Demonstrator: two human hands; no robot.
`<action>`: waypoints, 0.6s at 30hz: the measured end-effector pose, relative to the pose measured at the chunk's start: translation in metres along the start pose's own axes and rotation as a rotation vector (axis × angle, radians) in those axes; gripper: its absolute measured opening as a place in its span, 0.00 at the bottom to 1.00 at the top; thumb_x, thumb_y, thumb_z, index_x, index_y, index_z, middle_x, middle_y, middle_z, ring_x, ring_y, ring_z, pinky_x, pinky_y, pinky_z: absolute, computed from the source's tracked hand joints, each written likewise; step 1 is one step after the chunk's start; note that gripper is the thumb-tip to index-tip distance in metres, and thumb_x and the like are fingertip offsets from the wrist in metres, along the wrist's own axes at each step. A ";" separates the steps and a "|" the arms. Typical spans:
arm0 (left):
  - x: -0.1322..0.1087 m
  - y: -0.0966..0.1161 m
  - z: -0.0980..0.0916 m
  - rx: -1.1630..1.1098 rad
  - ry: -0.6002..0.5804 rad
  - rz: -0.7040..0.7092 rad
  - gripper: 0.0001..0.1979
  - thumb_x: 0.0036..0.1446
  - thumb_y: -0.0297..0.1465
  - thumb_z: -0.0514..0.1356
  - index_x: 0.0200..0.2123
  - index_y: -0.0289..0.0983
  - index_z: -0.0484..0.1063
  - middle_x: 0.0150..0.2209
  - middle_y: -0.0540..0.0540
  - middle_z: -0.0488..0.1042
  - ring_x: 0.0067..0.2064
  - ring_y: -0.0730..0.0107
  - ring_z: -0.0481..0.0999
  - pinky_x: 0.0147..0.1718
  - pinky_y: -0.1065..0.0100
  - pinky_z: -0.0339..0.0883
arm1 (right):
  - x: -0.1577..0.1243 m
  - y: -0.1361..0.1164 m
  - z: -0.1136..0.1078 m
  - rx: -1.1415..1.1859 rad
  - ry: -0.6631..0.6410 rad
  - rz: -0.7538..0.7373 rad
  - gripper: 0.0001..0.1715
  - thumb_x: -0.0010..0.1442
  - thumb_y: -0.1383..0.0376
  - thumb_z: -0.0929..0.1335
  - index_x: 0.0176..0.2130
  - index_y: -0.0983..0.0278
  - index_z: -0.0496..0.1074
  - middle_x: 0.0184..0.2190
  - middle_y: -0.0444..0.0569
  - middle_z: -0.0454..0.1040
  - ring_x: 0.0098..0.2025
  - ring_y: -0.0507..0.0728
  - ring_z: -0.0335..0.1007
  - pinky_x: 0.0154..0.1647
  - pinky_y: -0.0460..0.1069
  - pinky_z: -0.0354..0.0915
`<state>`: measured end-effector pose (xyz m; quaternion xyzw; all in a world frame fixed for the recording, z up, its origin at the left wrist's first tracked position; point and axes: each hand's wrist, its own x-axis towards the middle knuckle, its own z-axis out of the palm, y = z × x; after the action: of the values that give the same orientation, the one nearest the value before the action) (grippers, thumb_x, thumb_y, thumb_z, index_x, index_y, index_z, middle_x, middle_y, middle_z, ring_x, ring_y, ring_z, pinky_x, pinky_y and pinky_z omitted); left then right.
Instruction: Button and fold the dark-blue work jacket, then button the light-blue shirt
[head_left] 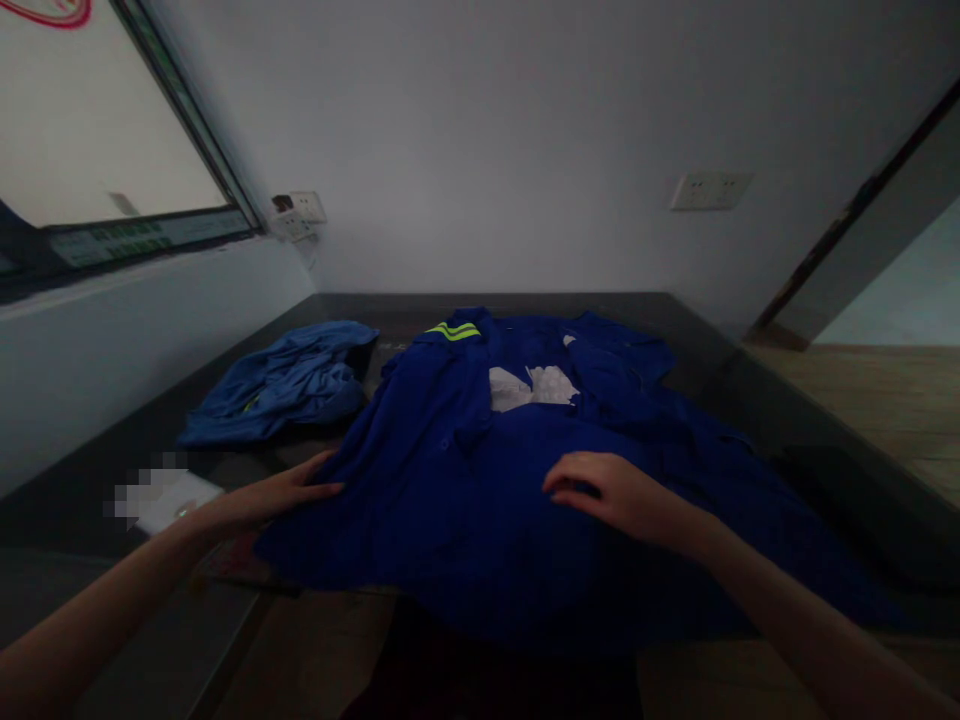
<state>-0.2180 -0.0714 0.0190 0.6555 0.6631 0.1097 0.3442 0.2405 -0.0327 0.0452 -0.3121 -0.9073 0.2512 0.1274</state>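
A dark blue work jacket [465,500] with a yellow-green reflective stripe [454,331] lies spread on a dark table [675,320], a white label showing near its collar. My left hand [281,492] rests flat at the jacket's left edge, fingers stretched out and touching the cloth. My right hand [611,493] lies on the middle of the jacket, fingers curled down onto the fabric, holding nothing that I can see.
A second, lighter blue garment [289,382] lies crumpled at the back left of the table. A white card or paper [169,498] sits by my left forearm. Wall sockets [709,190] are on the back wall; a window is at the left.
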 end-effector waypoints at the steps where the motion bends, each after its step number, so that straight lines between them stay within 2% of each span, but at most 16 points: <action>1: -0.004 -0.003 -0.001 -0.046 -0.063 -0.011 0.36 0.55 0.48 0.55 0.65 0.46 0.53 0.61 0.46 0.63 0.57 0.57 0.69 0.50 0.61 0.69 | 0.015 -0.001 0.005 -0.073 -0.003 -0.056 0.12 0.63 0.65 0.63 0.46 0.61 0.73 0.42 0.49 0.75 0.44 0.57 0.70 0.47 0.52 0.66; 3: -0.016 -0.010 -0.005 -0.117 -0.152 -0.003 0.39 0.55 0.47 0.56 0.67 0.50 0.43 0.65 0.48 0.55 0.63 0.56 0.61 0.55 0.57 0.64 | 0.041 -0.001 0.020 -0.217 -0.023 -0.174 0.20 0.61 0.70 0.64 0.52 0.60 0.70 0.50 0.51 0.72 0.52 0.59 0.66 0.52 0.55 0.64; 6: -0.038 -0.022 -0.008 -0.090 -0.171 0.103 0.49 0.51 0.44 0.61 0.66 0.53 0.30 0.69 0.52 0.41 0.67 0.54 0.47 0.61 0.51 0.53 | 0.068 0.000 0.047 -0.353 -0.076 -0.338 0.30 0.59 0.74 0.63 0.59 0.56 0.64 0.63 0.51 0.59 0.62 0.62 0.55 0.55 0.58 0.62; 9: -0.056 -0.030 -0.005 -0.052 -0.164 0.140 0.55 0.48 0.41 0.64 0.66 0.52 0.25 0.69 0.51 0.34 0.68 0.51 0.41 0.63 0.50 0.45 | 0.077 0.007 0.069 -0.368 -0.103 -0.381 0.30 0.61 0.73 0.61 0.60 0.56 0.63 0.65 0.51 0.54 0.64 0.63 0.53 0.57 0.60 0.60; 12: -0.064 -0.030 0.000 -0.062 -0.179 0.103 0.46 0.53 0.41 0.60 0.67 0.53 0.32 0.69 0.51 0.40 0.67 0.52 0.47 0.63 0.51 0.47 | 0.071 0.015 0.078 -0.299 -0.120 -0.344 0.27 0.63 0.71 0.61 0.59 0.57 0.64 0.64 0.52 0.57 0.62 0.61 0.56 0.59 0.60 0.58; 15: -0.062 -0.029 -0.001 -0.118 -0.182 0.090 0.37 0.56 0.44 0.56 0.66 0.55 0.43 0.67 0.54 0.51 0.64 0.53 0.58 0.59 0.55 0.58 | 0.058 0.018 0.071 -0.234 -0.155 -0.317 0.25 0.62 0.68 0.63 0.58 0.56 0.65 0.63 0.51 0.60 0.62 0.60 0.57 0.61 0.60 0.56; 17: -0.053 -0.025 -0.006 -0.061 -0.088 0.072 0.33 0.56 0.47 0.53 0.64 0.55 0.50 0.63 0.53 0.60 0.59 0.53 0.67 0.54 0.57 0.65 | 0.051 0.019 0.061 -0.235 -0.146 -0.344 0.24 0.62 0.68 0.63 0.57 0.56 0.66 0.61 0.51 0.62 0.61 0.59 0.59 0.62 0.61 0.55; 18: -0.045 -0.021 -0.009 0.022 -0.001 0.057 0.33 0.55 0.49 0.53 0.63 0.53 0.53 0.60 0.52 0.65 0.55 0.52 0.70 0.52 0.57 0.67 | 0.049 0.020 0.055 -0.250 -0.116 -0.363 0.23 0.62 0.68 0.63 0.56 0.56 0.67 0.60 0.52 0.64 0.60 0.58 0.60 0.62 0.61 0.53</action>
<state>-0.2445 -0.1133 0.0275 0.6779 0.6452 0.1118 0.3342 0.1910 -0.0085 -0.0086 -0.1420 -0.9785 0.1274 0.0786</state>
